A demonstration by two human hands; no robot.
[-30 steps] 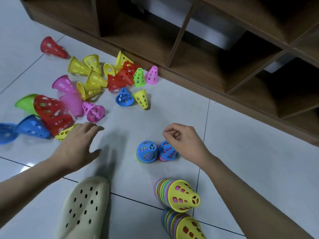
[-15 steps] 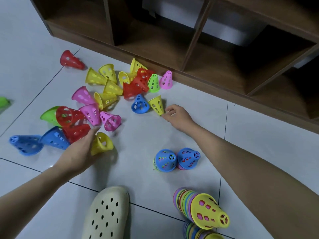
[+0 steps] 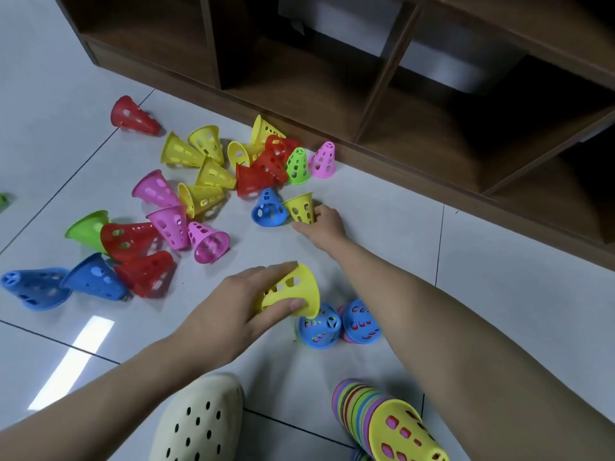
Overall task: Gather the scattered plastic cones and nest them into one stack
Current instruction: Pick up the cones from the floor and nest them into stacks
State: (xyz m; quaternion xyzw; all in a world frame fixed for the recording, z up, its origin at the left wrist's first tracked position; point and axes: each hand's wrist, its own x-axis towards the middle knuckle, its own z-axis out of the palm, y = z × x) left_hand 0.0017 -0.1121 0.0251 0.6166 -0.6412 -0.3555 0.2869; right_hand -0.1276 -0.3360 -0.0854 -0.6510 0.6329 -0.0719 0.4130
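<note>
Perforated plastic cones in red, yellow, pink, green and blue lie scattered over the white tiled floor. My left hand [image 3: 243,307] grips a yellow cone [image 3: 294,289] and holds it just above a blue-topped upright stack [image 3: 319,329]; a second blue-topped stack [image 3: 361,322] stands beside it. My right hand [image 3: 321,222] reaches forward, its fingers closed on an upside-down yellow cone [image 3: 299,207] next to a blue cone [image 3: 269,209]. A long nested stack with a yellow cone on top [image 3: 399,430] lies at the bottom right.
A dark wooden shelf unit [image 3: 382,141] runs along the back, right behind the cones. A cream perforated clog [image 3: 199,420] rests on the floor at the bottom centre. A lone red cone [image 3: 133,116] lies far left; a green scrap [image 3: 3,199] sits at the left edge.
My left hand picked a yellow cone from the left pile and carried it right, over the blue stack. My right hand closed on the upside-down yellow cone beside the blue one.
</note>
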